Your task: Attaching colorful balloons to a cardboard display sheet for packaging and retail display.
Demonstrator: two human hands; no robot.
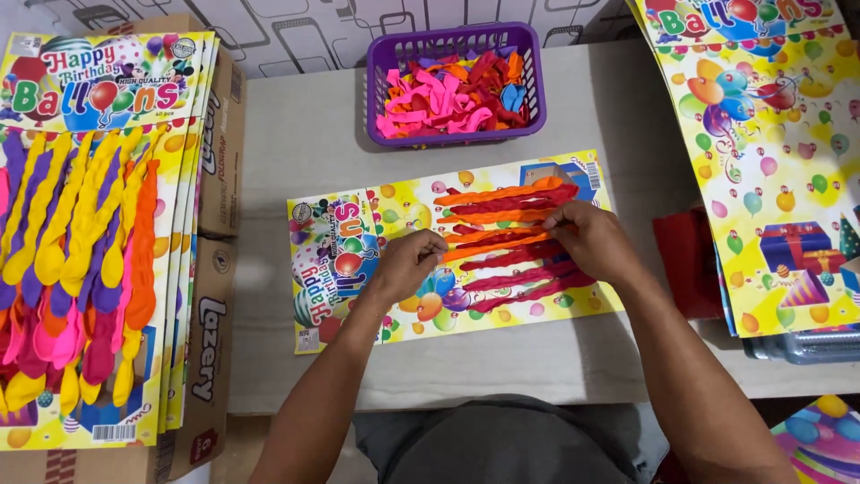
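Grey tabletop (573, 358) carries a printed display card (358, 269) at its middle. On the card lie long twisted balloons, red and orange, in rows. Left hand (408, 264) pinches one end of an orange balloon (497, 246), fingers narrow; right hand (591, 240) pinches the other end, fingers closed on it. Behind the card: purple basket (528, 72) of loose balloons. Left of the card: stack of filled cards (90, 251) on cardboard boxes (219, 179). Right of it: blank cards (770, 179).

Risk, judged: overstretching could snap the balloon free or crease the card; neighbouring rows could shift.
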